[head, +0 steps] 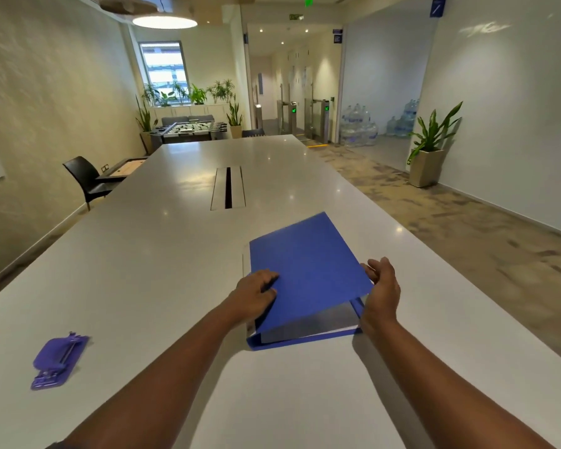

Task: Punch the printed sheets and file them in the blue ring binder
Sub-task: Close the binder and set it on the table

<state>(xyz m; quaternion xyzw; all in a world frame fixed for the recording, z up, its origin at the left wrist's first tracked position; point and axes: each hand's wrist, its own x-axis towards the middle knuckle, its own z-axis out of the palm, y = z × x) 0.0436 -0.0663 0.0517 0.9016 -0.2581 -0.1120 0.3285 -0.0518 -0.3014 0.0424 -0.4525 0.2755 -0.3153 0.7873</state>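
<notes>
The blue ring binder [305, 270] lies on the white table [143, 270], its front cover raised a little so white sheets [308, 330] show inside near the front edge. My left hand [255, 294] rests on the cover near the spine side, fingers curled on it. My right hand [381, 288] is at the cover's right edge, fingers spread against that edge. A purple hole punch [59, 361] sits on the table to the far left, apart from both hands.
A cable slot [229, 187] runs along the table's middle beyond the binder. A black chair [86, 179] stands at the left side. A potted plant [429, 150] and water bottles [358, 126] are on the floor at the right.
</notes>
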